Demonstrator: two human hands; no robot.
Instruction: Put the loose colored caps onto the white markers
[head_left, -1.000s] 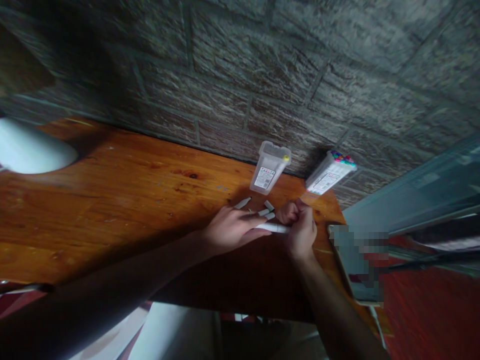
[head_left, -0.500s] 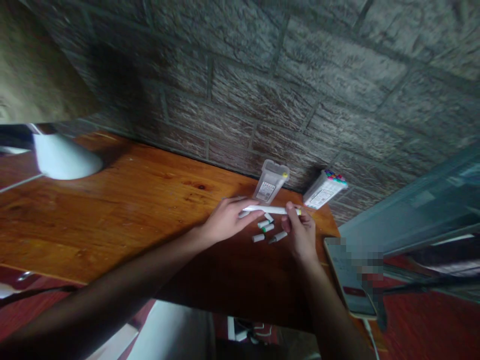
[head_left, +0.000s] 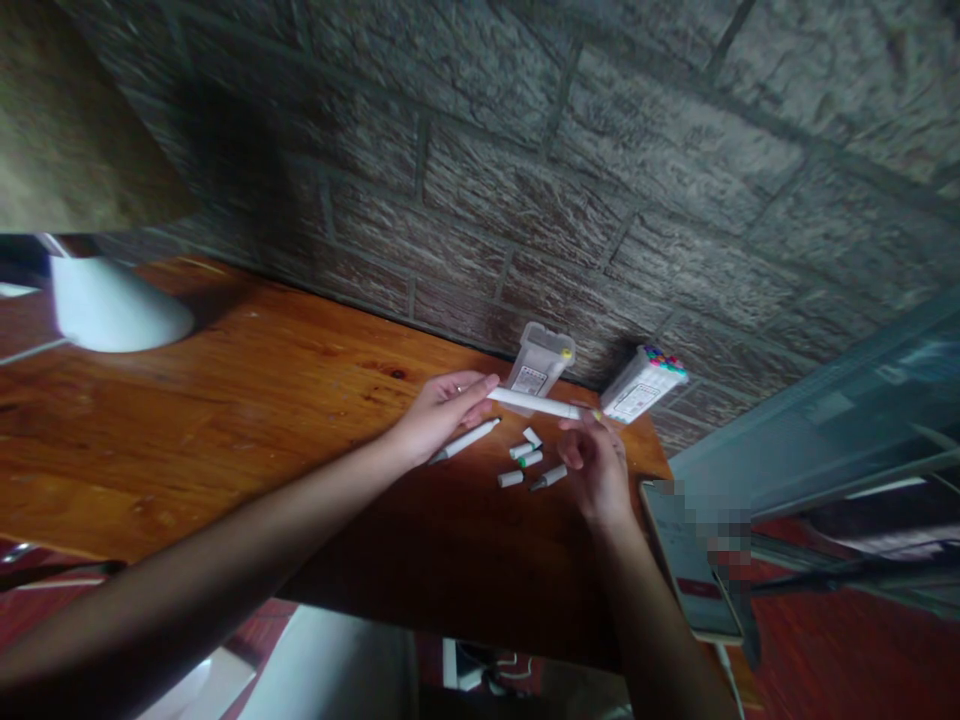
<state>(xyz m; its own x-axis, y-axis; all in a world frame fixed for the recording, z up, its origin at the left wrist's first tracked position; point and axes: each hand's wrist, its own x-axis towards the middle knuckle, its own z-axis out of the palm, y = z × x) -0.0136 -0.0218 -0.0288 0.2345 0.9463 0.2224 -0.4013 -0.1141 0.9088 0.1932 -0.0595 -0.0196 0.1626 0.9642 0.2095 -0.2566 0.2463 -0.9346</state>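
A white marker (head_left: 536, 403) is held level above the wooden desk. My left hand (head_left: 448, 410) pinches its left end between thumb and fingers. At its right end, near a yellow tip, my right hand (head_left: 598, 462) has its fingers closed round it. Below lie several loose caps, among them a white cap (head_left: 511, 479) and a green-edged cap (head_left: 530, 459). A grey-tipped piece (head_left: 550, 477) rests near my right hand. Another white marker (head_left: 466, 440) lies on the desk beside my left hand. Behind stands a clear case (head_left: 541, 362) with one yellow-ended marker inside.
A full case of coloured markers (head_left: 645, 386) stands by the brick wall (head_left: 480, 180). A tablet or phone (head_left: 690, 560) with a cable lies at the desk's right edge. On the left is a lamp (head_left: 116, 305) on the desk (head_left: 262, 400).
My left hand has moved slightly up and left, with its end of the marker raised. The other white marker on the desk now shows below it. The view has shifted a little.
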